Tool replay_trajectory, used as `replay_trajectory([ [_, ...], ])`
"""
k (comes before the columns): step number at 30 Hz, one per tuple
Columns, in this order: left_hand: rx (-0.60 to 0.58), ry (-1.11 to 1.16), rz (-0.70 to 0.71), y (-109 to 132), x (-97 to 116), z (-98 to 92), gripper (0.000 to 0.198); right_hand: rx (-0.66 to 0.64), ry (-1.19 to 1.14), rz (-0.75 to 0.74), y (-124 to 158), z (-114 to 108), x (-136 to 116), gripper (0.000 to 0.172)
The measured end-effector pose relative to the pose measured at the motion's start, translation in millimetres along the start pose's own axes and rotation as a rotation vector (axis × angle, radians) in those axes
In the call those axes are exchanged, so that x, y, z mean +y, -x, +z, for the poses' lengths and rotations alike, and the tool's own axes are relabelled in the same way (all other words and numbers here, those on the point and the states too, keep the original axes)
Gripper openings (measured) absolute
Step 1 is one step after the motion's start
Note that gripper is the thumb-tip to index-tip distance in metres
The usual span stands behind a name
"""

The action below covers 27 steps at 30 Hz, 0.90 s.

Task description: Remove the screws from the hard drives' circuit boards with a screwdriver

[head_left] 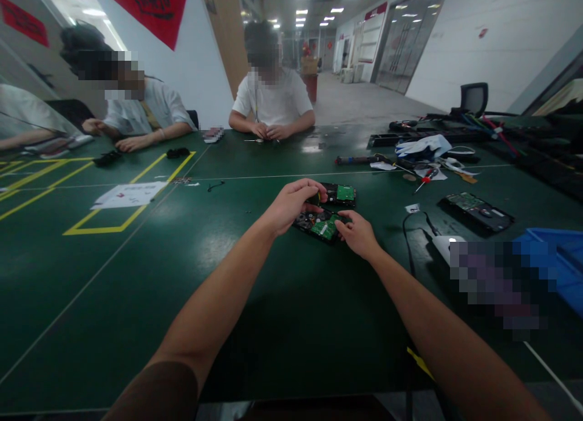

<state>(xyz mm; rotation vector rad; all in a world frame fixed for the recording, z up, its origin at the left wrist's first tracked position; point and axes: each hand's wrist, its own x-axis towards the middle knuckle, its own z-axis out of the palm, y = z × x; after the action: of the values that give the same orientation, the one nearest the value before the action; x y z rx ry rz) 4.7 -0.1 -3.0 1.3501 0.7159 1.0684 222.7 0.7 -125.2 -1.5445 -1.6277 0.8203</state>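
A hard drive point(326, 228) with a green circuit board facing up lies on the table in front of me. My left hand point(296, 207) is over its far left part, fingers pinched round a small dark-and-yellow tool point(315, 198). Most of that tool is hidden by the fingers, so its exact kind does not show. With thumb and bent fingers, my right hand point(359, 234) grips the drive's right edge. Just beyond lies a second hard drive point(345, 194), its green board also up, partly covered by my left hand.
Another hard drive point(478, 212) lies at right, near a blue bin point(555, 257) and a white device with a black cable point(413, 251). Farther back are gloves point(423, 146) and a red-handled screwdriver point(426, 178). Co-workers sit across the green table point(218, 226); papers point(130, 194) lie left.
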Motion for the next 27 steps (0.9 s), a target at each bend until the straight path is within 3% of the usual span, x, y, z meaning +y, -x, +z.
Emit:
replay_trajectory([
  [17, 0.017, -0.153, 0.019, 0.8, -0.6, -3.1, 0.018, 0.003, -0.008, -0.004, -0.7, 0.4, 1.0, 0.04],
  [27, 0.007, -0.068, -0.031, 2.7, 2.3, 0.0, 0.016, -0.005, -0.014, -0.005, -1.6, 1.0, 3.4, 0.041],
])
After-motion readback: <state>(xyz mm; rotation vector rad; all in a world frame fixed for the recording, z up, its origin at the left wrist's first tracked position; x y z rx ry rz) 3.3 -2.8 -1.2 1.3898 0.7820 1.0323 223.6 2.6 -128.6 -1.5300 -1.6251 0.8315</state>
